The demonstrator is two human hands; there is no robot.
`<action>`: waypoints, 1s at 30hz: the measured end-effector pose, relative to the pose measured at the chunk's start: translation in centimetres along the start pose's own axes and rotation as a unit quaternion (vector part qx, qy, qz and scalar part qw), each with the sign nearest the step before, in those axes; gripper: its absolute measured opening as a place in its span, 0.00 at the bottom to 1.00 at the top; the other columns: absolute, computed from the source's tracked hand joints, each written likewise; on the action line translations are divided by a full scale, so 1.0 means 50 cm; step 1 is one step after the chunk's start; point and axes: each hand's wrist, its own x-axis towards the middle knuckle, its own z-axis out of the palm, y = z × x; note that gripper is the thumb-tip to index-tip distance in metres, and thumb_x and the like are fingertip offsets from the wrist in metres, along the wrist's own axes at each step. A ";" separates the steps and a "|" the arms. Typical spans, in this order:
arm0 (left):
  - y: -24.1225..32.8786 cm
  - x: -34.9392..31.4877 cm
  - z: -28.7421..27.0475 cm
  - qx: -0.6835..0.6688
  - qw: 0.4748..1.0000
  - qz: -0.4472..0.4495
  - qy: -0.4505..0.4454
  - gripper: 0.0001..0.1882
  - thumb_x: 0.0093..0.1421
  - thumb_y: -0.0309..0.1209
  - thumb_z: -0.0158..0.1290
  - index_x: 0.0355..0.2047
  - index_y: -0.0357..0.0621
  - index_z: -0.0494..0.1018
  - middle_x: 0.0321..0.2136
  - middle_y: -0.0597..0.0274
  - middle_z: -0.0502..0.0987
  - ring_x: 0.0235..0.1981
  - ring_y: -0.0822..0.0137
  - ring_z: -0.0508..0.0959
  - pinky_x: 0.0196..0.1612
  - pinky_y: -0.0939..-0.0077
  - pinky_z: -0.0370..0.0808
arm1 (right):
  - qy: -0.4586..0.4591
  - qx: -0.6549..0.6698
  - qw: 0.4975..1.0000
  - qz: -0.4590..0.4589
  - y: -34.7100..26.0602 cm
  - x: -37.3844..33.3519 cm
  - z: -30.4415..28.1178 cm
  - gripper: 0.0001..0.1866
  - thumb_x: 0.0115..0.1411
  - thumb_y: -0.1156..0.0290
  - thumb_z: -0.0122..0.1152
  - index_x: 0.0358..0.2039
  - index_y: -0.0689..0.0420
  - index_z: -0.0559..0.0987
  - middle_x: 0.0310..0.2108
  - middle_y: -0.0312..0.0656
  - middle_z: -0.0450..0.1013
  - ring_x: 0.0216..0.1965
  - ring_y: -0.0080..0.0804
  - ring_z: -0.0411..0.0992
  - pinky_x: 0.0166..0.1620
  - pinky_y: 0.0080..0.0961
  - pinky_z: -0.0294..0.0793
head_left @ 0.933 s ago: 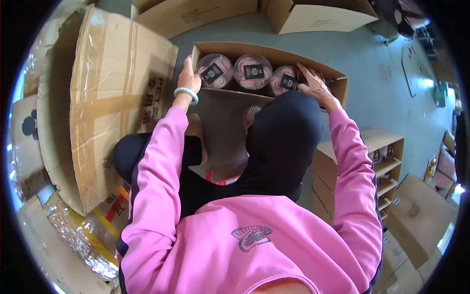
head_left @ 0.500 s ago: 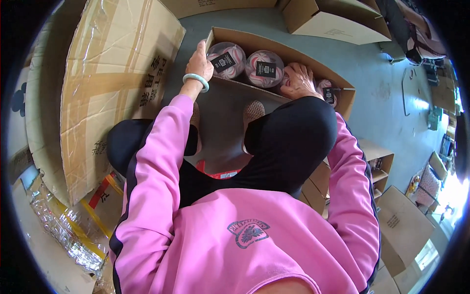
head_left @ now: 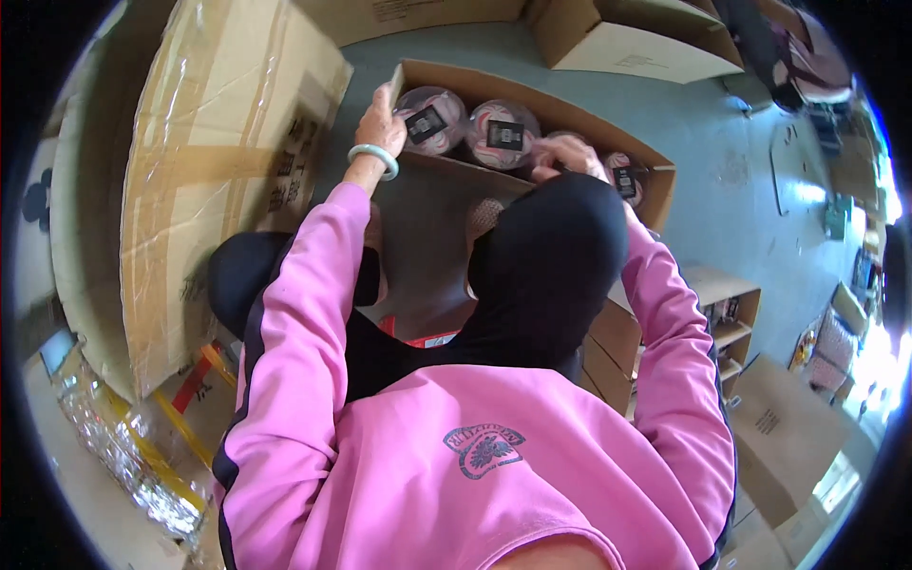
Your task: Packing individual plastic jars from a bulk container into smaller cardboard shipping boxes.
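Observation:
A long, shallow cardboard box lies ahead of me, holding a row of clear round tubs. Pink-and-white swirled pieces fill the left tub and the second tub; each carries a dark label. My left hand, a pale bangle at its wrist, is closed around the box's left end. Over the third tub, just right of the second, is my right hand, its fingers bent and blurred. That tub is mostly covered by the hand. The right end holds another tub, partly behind my knee.
A tall taped carton stands close on my left. Another open carton is at the far right, near a person. Small cartons sit beside my right arm, and a red packet lies between my legs.
My right hand has shifted left and its fingers have changed pose over the third tub. The box appears slightly further left in view. My left hand keeps its hold.

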 end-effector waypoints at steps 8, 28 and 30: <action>-0.073 0.044 -0.028 -0.192 0.976 -0.004 -0.099 0.42 0.63 0.43 0.57 0.71 0.44 0.51 0.56 0.47 0.74 0.48 0.53 0.81 0.46 0.57 0.77 | -0.007 -0.192 0.980 -0.057 0.005 -0.023 0.054 0.17 0.57 0.67 0.60 0.47 0.51 0.77 0.43 0.42 0.77 0.48 0.46 0.76 0.49 0.39 0.78; -0.072 0.089 -0.129 -0.421 0.860 -0.155 -0.244 0.29 0.68 0.36 0.54 0.66 0.50 0.60 0.52 0.57 0.73 0.49 0.58 0.76 0.48 0.58 0.75 | 0.074 -0.179 0.929 0.315 0.168 -0.373 -0.057 0.15 0.63 0.59 0.49 0.37 0.57 0.78 0.37 0.54 0.78 0.41 0.57 0.76 0.46 0.47 0.75; -0.091 0.097 -0.122 -0.462 0.835 -0.180 -0.239 0.26 0.68 0.34 0.53 0.65 0.48 0.62 0.50 0.57 0.74 0.47 0.61 0.76 0.50 0.63 0.76 | 0.086 -0.143 0.912 0.375 0.113 -0.355 -0.028 0.27 0.66 0.44 0.49 0.38 0.55 0.83 0.37 0.51 0.80 0.43 0.54 0.78 0.48 0.46 0.75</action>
